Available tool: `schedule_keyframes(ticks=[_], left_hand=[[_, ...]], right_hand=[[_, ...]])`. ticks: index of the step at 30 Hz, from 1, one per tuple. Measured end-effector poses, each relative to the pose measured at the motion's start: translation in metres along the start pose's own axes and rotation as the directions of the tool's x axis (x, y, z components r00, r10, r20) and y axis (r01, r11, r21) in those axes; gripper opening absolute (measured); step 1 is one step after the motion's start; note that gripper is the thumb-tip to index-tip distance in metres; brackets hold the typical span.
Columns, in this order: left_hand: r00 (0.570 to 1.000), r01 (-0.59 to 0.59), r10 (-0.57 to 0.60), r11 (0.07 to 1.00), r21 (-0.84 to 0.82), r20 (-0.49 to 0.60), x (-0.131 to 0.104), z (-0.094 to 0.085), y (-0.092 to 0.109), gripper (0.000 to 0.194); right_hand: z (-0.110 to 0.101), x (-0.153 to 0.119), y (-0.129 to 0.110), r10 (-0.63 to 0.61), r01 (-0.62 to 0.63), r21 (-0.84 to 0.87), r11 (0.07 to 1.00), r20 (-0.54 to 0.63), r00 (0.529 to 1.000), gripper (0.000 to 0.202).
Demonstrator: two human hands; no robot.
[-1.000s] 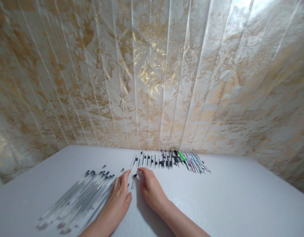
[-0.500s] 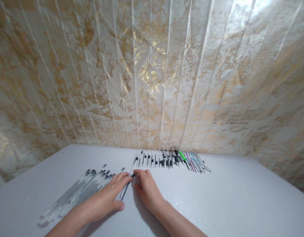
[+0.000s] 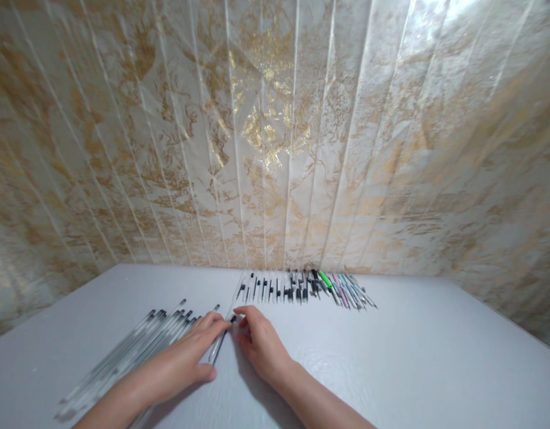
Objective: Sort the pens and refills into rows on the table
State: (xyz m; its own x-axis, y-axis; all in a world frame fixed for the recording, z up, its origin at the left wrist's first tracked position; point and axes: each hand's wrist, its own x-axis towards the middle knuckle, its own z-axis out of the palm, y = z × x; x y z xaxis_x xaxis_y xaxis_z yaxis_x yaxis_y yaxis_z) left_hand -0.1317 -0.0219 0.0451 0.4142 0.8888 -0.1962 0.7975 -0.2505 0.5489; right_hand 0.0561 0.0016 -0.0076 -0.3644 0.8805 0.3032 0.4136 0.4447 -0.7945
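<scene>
A clear pen with a dark refill lies slanted on the white table between my hands. My left hand is spread flat, its fingertips touching the pen's upper part and its thumb held apart on the table. Curled in from the right, my right hand has its index fingertip at the pen's upper end, beside a small black part. Its other fingers are bent under and partly hidden. Under and left of my left forearm lies a slanted bundle of clear pens with dark tips.
Along the table's back stands a row of clear and black pens. A green pen and several pastel pens continue it rightward. Behind the white table hangs a gold-patterned curtain.
The whole view has shifted slightly, so hands and pens appear a little further left. My right index fingertip has moved slightly up off the black part; the left hand keeps its pose.
</scene>
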Motion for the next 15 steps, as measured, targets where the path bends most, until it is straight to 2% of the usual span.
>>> schedule_keyframes(ticks=[10, 15], left_hand=[[0.995, 0.095, -0.095, 0.991, 0.098, -0.008, 0.003, 0.009, -0.006, 0.081], [0.997, 0.068, -0.064, 0.995, 0.079, -0.053, 0.004, 0.014, -0.009, 0.079]], right_hand=[[-0.002, 0.001, -0.001, 0.006, -0.006, 0.086, 0.996, 0.002, 1.000, 0.053], [-0.001, 0.001, 0.004, -0.017, 0.020, 0.126, 0.992, -0.023, 1.000, 0.051]])
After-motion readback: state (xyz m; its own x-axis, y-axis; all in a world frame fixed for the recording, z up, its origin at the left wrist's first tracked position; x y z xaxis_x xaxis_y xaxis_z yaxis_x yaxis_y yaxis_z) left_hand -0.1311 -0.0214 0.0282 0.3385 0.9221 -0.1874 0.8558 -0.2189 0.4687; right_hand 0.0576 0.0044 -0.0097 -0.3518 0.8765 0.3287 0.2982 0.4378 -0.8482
